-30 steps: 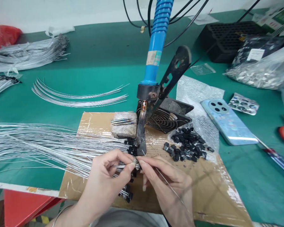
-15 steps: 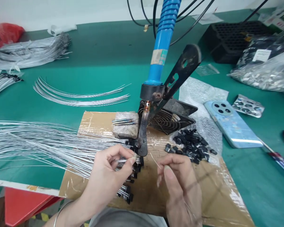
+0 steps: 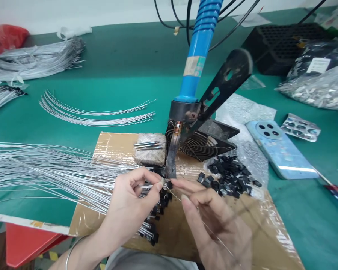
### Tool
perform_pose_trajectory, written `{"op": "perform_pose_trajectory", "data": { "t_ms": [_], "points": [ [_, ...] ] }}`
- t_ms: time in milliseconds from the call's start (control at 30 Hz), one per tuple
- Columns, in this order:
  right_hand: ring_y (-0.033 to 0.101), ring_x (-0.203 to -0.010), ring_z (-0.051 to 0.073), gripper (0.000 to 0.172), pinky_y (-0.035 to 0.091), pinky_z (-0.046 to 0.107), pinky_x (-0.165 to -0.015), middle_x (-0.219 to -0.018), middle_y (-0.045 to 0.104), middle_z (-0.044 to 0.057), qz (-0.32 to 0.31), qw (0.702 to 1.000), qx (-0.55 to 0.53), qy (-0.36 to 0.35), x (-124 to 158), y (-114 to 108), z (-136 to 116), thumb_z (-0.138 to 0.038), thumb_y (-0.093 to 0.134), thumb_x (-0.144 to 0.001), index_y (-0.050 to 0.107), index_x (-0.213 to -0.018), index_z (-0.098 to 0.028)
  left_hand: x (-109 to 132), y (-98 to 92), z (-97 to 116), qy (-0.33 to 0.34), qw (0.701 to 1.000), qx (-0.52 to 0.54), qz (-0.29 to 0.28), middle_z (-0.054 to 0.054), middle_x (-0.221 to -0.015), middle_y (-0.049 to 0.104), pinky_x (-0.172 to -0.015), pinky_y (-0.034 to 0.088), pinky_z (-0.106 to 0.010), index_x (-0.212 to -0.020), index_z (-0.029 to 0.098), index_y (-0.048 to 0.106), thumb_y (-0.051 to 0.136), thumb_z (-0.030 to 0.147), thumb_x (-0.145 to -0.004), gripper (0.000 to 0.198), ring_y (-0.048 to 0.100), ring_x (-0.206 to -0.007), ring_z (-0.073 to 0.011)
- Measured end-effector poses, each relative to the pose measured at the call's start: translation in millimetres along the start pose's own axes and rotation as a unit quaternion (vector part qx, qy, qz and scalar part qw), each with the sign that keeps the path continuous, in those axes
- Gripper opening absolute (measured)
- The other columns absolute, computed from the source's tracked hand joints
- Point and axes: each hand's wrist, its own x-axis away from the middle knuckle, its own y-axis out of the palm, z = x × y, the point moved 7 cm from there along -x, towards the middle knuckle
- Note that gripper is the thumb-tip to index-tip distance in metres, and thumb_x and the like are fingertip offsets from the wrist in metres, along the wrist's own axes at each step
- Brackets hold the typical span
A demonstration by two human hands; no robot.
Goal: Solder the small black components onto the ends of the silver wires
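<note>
My left hand (image 3: 138,198) is closed in a pinch on a white wire whose end meets a small black connector (image 3: 168,185), just under the soldering iron's tip. Thin solder wire (image 3: 224,244) runs through my right hand (image 3: 214,221), pinched between thumb and fingers, its end reaching the connector. One outstretched finger of that hand comes close to the connector. The blue soldering iron (image 3: 192,63) points downward from a bracket, tip touching or just above the work; which, I cannot tell. White wires (image 3: 59,165) with black connectors on their ends lie beneath my left hand.
Loose black connectors (image 3: 233,176) are piled on bubble wrap to the right, near a blue phone (image 3: 281,150). Behind the iron stands a black fan (image 3: 199,144). A worn block (image 3: 150,155) with metal rods sits on the cardboard (image 3: 259,232). More wires (image 3: 95,118) lie farther back.
My right hand has moved up and left, bringing the solder wire's end to the connector at my left fingertips. My left hand has barely moved. The view has shifted slightly.
</note>
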Motion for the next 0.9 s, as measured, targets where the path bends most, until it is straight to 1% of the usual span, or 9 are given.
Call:
{"op": "perform_pose_trajectory", "data": {
  "t_ms": [100, 167, 233, 400, 533, 633, 700, 833, 900],
  "points": [
    [0.074, -0.105, 0.019, 0.017, 0.057, 0.026, -0.091, -0.114, 0.078, 0.001, 0.028, 0.997, -0.043, 0.061, -1, 1, 2, -0.026, 0.066, -0.088, 0.058, -0.072, -0.026, -1, 0.6, 3, -0.001, 1.0, 0.013, 0.002, -0.002, -0.077, 0.075, -0.065, 0.049, -0.022, -0.067, 0.018, 0.065, 0.066, 0.016, -0.078, 0.011, 0.066, -0.072, -0.0142],
    [0.074, -0.104, 0.019, 0.021, 0.055, 0.027, -0.093, -0.112, 0.078, 0.002, 0.039, 0.993, -0.07, 0.086, -4, 3, 4, -0.027, 0.066, -0.088, 0.057, -0.07, -0.026, -2, 1.1, 4, -0.001, 1.0, 0.026, 0.005, -0.001, -0.077, 0.075, -0.066, 0.049, -0.022, -0.066, 0.018, 0.065, 0.067, 0.015, -0.077, 0.012, 0.066, -0.073, -0.0138],
    [0.074, -0.103, 0.018, 0.023, 0.055, 0.027, -0.093, -0.111, 0.078, 0.002, 0.036, 0.992, -0.083, 0.085, -7, 3, 4, -0.027, 0.066, -0.089, 0.057, -0.069, -0.025, -5, 1.2, 6, -0.002, 0.999, 0.033, 0.011, -0.001, -0.077, 0.074, -0.065, 0.049, -0.021, -0.066, 0.018, 0.064, 0.068, 0.014, -0.076, 0.012, 0.066, -0.073, -0.0135],
    [0.075, -0.102, 0.017, 0.021, 0.058, 0.023, -0.089, -0.11, 0.079, 0.003, 0.008, 0.995, -0.086, 0.049, -14, 2, 3, -0.022, 0.066, -0.09, 0.058, -0.071, -0.025, -10, 0.3, 7, -0.009, 0.999, 0.035, 0.021, -0.002, -0.079, 0.076, -0.066, 0.049, -0.022, -0.066, 0.017, 0.065, 0.068, 0.013, -0.076, 0.011, 0.067, -0.074, -0.0144],
    [0.076, -0.102, 0.018, 0.022, 0.059, 0.022, -0.086, -0.109, 0.08, 0.005, 0.031, 0.991, -0.106, 0.078, -15, 0, 4, -0.023, 0.067, -0.09, 0.058, -0.07, -0.024, -10, 0.2, 9, -0.004, 0.999, 0.033, 0.015, -0.002, -0.078, 0.076, -0.066, 0.049, -0.022, -0.067, 0.017, 0.065, 0.069, 0.013, -0.077, 0.011, 0.068, -0.075, -0.0153],
    [0.076, -0.101, 0.017, 0.022, 0.059, 0.02, -0.084, -0.11, 0.079, 0.004, 0.024, 0.991, -0.11, 0.075, -15, 2, 1, -0.023, 0.067, -0.09, 0.059, -0.069, -0.024, -9, -0.1, 9, -0.003, 0.999, 0.041, 0.016, -0.002, -0.079, 0.076, -0.068, 0.05, -0.023, -0.067, 0.017, 0.066, 0.069, 0.013, -0.077, 0.011, 0.068, -0.076, -0.0157],
    [0.076, -0.101, 0.018, 0.023, 0.06, 0.021, -0.084, -0.109, 0.079, 0.005, 0.025, 0.991, -0.105, 0.074, -16, 2, -1, -0.023, 0.067, -0.09, 0.059, -0.068, -0.023, -9, -0.3, 8, -0.005, 0.999, 0.045, 0.019, -0.002, -0.078, 0.076, -0.069, 0.05, -0.023, -0.068, 0.017, 0.066, 0.069, 0.013, -0.077, 0.011, 0.069, -0.077, -0.0162],
    [0.075, -0.102, 0.022, 0.023, 0.061, 0.027, -0.085, -0.109, 0.079, 0.007, 0.043, 0.989, -0.105, 0.098, -15, 2, 0, -0.028, 0.069, -0.088, 0.059, -0.067, -0.024, -9, 0.0, 7, -0.007, 0.999, 0.042, 0.017, -0.002, -0.079, 0.076, -0.068, 0.05, -0.024, -0.068, 0.018, 0.066, 0.07, 0.015, -0.078, 0.01, 0.069, -0.077, -0.0173],
    [0.075, -0.102, 0.021, 0.024, 0.06, 0.027, -0.086, -0.109, 0.079, 0.006, 0.043, 0.988, -0.106, 0.101, -15, 3, 0, -0.028, 0.07, -0.088, 0.059, -0.067, -0.024, -9, -0.5, 7, -0.006, 0.999, 0.036, 0.016, -0.002, -0.079, 0.076, -0.066, 0.05, -0.025, -0.069, 0.018, 0.066, 0.07, 0.016, -0.078, 0.01, 0.069, -0.076, -0.0174]
  ]
}}
